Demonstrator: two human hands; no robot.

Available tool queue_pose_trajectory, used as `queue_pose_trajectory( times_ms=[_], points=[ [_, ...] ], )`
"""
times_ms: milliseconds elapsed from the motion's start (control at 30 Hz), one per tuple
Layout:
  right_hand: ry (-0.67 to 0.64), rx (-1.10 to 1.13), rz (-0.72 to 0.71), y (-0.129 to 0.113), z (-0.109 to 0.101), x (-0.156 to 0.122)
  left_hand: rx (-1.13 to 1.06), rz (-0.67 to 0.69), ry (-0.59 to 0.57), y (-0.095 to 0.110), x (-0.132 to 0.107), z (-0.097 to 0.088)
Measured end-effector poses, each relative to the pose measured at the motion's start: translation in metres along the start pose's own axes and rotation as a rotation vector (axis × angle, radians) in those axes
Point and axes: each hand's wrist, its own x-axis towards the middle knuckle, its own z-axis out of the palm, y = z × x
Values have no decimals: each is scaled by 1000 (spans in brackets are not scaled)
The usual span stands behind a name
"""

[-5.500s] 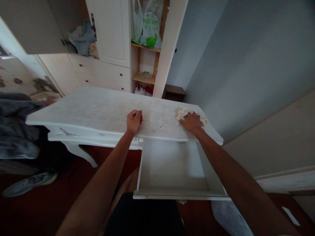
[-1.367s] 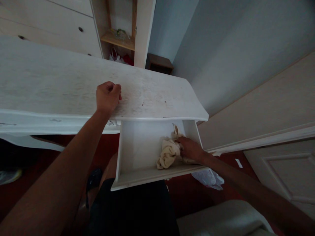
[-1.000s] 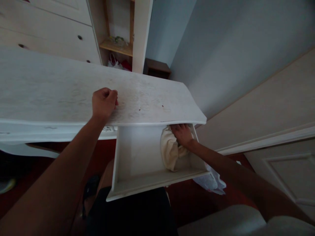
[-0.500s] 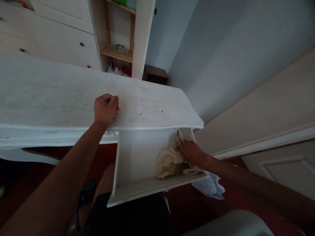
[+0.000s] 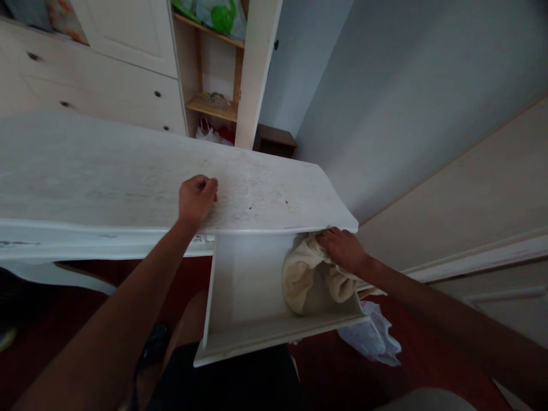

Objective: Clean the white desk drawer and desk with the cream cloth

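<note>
My right hand [image 5: 343,249] grips a cream cloth [image 5: 302,274] at the back right corner of a pulled-out white drawer [image 5: 240,274]. Folds of the cloth hang down inside the drawer, and one part lies by its right wall. The fingertips are partly hidden in the fabric near the table's underside edge. My left hand [image 5: 197,198] rests closed in a fist on the worn white tabletop [image 5: 128,182], left of the drawer. Whether anything is inside that fist is hidden.
A white plastic bag [image 5: 374,337] lies on the red floor right of the drawer. Behind the table stand a white cabinet [image 5: 124,85] with an open door [image 5: 259,74] and a small brown box-like piece [image 5: 276,140]. A grey wall [image 5: 411,103] closes off the right.
My right hand has moved the cloth toward the drawer's back right corner, lifting part of it. My left fist stays on the tabletop. The camera view has shifted slightly.
</note>
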Motion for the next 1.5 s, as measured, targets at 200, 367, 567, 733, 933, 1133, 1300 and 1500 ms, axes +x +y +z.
queue_pose_trajectory(
  times_ms=[200, 367, 567, 733, 933, 1133, 1300, 1500],
  points=[
    [-134, 69, 18, -14, 0, -25, -34, 27, 23, -4, 0, -1],
    [-325, 438, -3, -20, -9, -53, -12, 65, 22, -8, 2, 1],
    [147, 847, -150, -62, -47, -42, 63, 95, -5, -11, 2, 3],
    [423, 820, -230, -126, -93, 12, 106, 70, -31, -12, 2, 3],
    [414, 655, -351, -194, -125, 52, 144, 70, -11, -14, 2, 3],
    [333, 603, -598, -205, -108, 6, 62, 69, 3, -18, 3, 3],
    [306, 695, -786, -194, -88, -24, -66, 75, 28, -21, 3, 4],
    [562, 1042, -608, -168, -81, -46, -289, 107, 77, -22, -5, -1]
  ],
)
